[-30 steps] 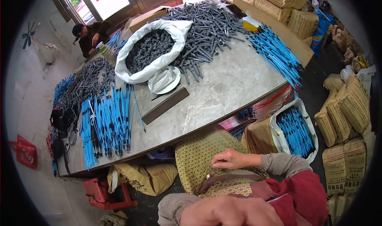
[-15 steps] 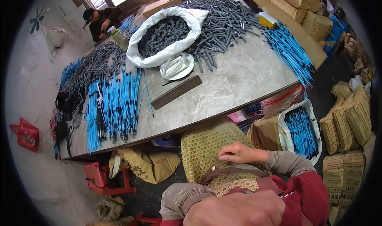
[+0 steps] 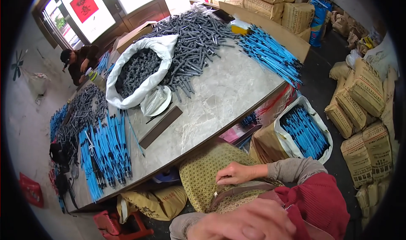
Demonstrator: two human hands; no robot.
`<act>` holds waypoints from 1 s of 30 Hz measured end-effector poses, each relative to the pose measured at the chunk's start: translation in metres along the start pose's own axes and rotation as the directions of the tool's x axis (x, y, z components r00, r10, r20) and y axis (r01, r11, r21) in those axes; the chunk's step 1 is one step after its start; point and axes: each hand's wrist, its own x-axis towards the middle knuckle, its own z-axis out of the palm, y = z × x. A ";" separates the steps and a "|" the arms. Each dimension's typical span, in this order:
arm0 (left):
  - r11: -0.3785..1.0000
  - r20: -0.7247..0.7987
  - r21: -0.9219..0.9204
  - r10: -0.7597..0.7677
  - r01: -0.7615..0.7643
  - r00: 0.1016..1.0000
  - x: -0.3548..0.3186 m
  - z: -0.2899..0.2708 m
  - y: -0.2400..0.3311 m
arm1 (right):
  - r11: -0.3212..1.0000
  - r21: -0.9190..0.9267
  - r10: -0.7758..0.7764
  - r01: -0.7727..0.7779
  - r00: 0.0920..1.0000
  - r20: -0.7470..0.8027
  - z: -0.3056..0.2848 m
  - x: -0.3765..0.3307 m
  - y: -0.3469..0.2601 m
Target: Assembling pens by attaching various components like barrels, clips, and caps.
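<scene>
**Hands at a patterned cushion below the marble table**

While the right hand (image 3: 238, 173) is laid on the yellow patterned cushion (image 3: 207, 172), its fingers are curled against the cushion's near edge, where a brown strap (image 3: 241, 190) crosses the fabric; whether the strap itself is pinched cannot be told. The left hand (image 3: 243, 225) is seen very close to the camera at the lower edge, blurred, with fingers loosely bent over the red garment (image 3: 317, 202); nothing can be made out inside it.

The cushion is placed just below the near edge of the marble table (image 3: 220, 92). On the table, a white sack of grey parts (image 3: 137, 69) is set beside a loose heap of grey rods (image 3: 194, 37), and blue rods (image 3: 103, 149) are laid in bundles at the left end, with more blue rods (image 3: 270, 56) at the far right corner. A dark flat bar (image 3: 160, 126) lies in front of the sack. Beside the table, on the floor, an open bag of blue rods (image 3: 304, 132) is stood. Another person (image 3: 78, 62) is crouched at the far end.
</scene>
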 end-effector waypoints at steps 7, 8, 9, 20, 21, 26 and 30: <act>0.995 -0.148 0.025 -0.096 0.101 0.984 -0.003 0.025 0.002 | 0.999 0.047 0.003 -0.003 1.000 0.006 -0.002 -0.002 0.001; 0.998 -0.110 0.011 -0.067 0.069 0.992 -0.002 0.022 0.000 | 0.999 0.050 0.013 -0.014 1.000 0.012 -0.002 -0.002 0.001; 0.999 -0.072 -0.005 -0.037 0.037 0.997 -0.001 0.019 -0.003 | 0.998 0.059 0.012 -0.013 1.000 0.023 0.000 -0.003 0.001; 0.919 0.096 -0.131 -0.360 0.371 0.928 0.002 -0.021 0.000 | 0.995 0.093 0.029 -0.031 0.999 0.020 0.002 0.001 0.002; 0.839 0.200 -0.206 -0.467 0.503 0.861 0.000 -0.023 -0.001 | 0.996 0.089 0.017 -0.020 0.999 0.035 0.000 0.004 0.002; 0.745 0.611 -0.251 -0.374 0.619 0.698 0.008 -0.025 -0.023 | 0.996 0.066 0.062 -0.065 0.997 0.035 0.001 -0.001 -0.002; 0.663 0.651 -0.292 -0.390 0.689 0.651 0.009 -0.030 -0.023 | 0.994 0.076 0.078 -0.082 0.996 0.047 -0.002 0.004 0.000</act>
